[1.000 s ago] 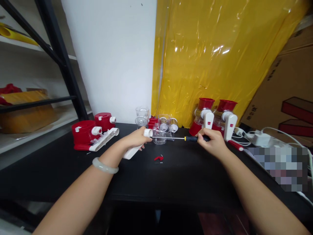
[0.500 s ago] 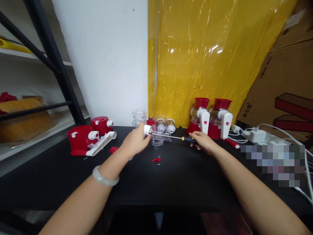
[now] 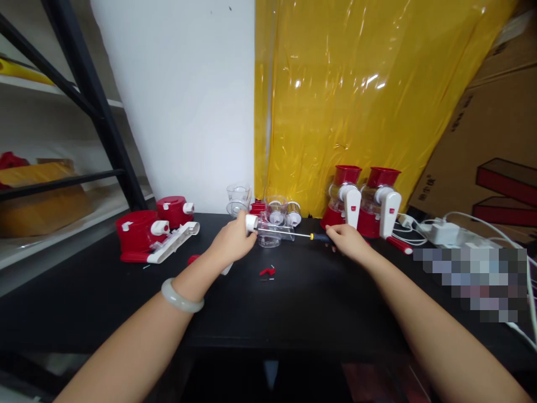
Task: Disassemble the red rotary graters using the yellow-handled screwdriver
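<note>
My left hand (image 3: pixel 232 240) is closed on a short white plastic cylinder (image 3: pixel 252 223), its end facing right. A screwdriver (image 3: pixel 304 235) with a long metal shaft and a dark handle with a yellow collar lies level in my right hand (image 3: pixel 347 242), whose fingers wrap the handle. The shaft's tip meets the right end of the white cylinder; whether it sits inside cannot be made out. On the black table (image 3: pixel 302 308) below are a small red plastic part (image 3: pixel 267 271) and a few tiny pins. Behind the shaft stand clear plastic housings (image 3: pixel 269 239).
Two red-and-white rotary graters (image 3: pixel 347 193) stand at the back right, near white cables and a charger (image 3: pixel 443 232). Red bases (image 3: pixel 136 235) with white arms sit at the left. Drum inserts (image 3: pixel 293 214) are at the back. A shelf frame (image 3: pixel 104 134) rises on the left.
The view has shifted slightly. Less of the screwdriver's handle shows now beside my right hand. Both hands keep nearly the same place, with the tip still at the white cylinder.
</note>
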The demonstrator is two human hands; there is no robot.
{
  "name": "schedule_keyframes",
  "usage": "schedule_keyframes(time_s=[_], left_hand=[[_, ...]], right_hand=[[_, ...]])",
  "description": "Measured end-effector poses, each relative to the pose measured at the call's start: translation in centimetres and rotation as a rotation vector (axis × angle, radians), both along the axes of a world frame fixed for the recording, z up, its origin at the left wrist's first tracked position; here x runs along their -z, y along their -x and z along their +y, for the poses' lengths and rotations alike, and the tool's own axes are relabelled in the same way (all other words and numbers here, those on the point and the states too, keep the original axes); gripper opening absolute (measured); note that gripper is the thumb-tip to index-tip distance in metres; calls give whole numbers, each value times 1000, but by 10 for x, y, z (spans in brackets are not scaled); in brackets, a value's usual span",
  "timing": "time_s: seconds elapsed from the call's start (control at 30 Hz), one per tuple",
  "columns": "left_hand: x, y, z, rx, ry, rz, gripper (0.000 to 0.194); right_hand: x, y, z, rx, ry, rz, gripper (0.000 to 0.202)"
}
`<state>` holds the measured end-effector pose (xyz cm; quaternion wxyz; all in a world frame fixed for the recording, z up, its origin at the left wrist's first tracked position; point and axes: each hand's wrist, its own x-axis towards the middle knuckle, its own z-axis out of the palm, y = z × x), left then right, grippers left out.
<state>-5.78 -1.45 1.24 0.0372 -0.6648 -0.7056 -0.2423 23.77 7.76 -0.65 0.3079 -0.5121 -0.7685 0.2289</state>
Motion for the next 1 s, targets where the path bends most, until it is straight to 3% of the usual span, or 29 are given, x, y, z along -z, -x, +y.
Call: schedule_keyframes(time_s=[0.7, 1.0], left_hand=[[0, 9, 3, -45, 47, -71, 38], [0, 12, 6, 8, 199, -361, 41]], right_hand=[[2, 7, -10, -39, -545, -143, 41], [3, 5, -12, -52, -782, -240, 36]])
